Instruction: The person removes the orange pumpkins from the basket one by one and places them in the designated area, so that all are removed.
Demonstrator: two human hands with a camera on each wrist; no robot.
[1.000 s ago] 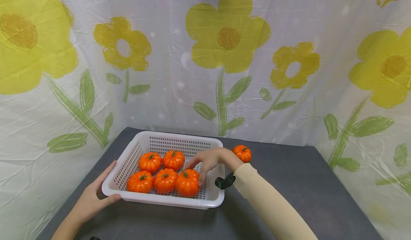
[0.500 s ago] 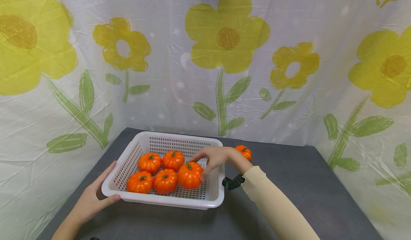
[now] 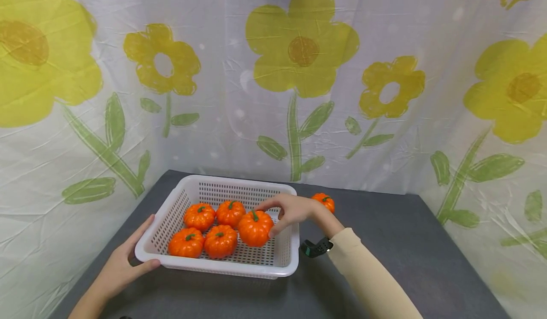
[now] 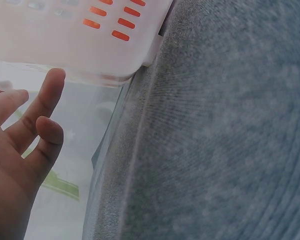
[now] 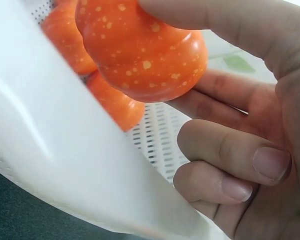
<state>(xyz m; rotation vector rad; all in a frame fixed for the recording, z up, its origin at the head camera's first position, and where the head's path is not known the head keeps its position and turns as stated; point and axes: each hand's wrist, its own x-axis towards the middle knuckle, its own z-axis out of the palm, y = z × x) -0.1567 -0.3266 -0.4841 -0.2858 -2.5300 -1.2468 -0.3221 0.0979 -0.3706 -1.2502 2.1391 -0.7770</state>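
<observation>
My right hand [image 3: 295,209] pinches a small orange toy pumpkin [image 3: 255,228] with a green stem between thumb and fingers, raised inside a white plastic basket [image 3: 239,182]. Up close in the right wrist view, the held pumpkin [image 5: 145,60] shows yellow speckles, and two fingers of that hand curl free below it. Several more pumpkins [image 3: 220,241] sit to its left on the basket floor. At the basket's left front corner, my left hand [image 3: 124,264] spreads its thumb and forefinger along the rim. Its fingers [image 4: 45,100] look loosely extended beside the basket wall [image 4: 65,47] in the left wrist view.
Another orange pumpkin [image 3: 324,202] lies on the dark grey table [image 3: 397,252] behind the right wrist, partly hidden by it. A white cloth [image 3: 226,134] with painted yellow flowers hangs around the back and sides of the table.
My right hand has lifted its pumpkin from the front right of the basket, moving up and slightly right, away from the others. The left hand and the basket have stayed put.
</observation>
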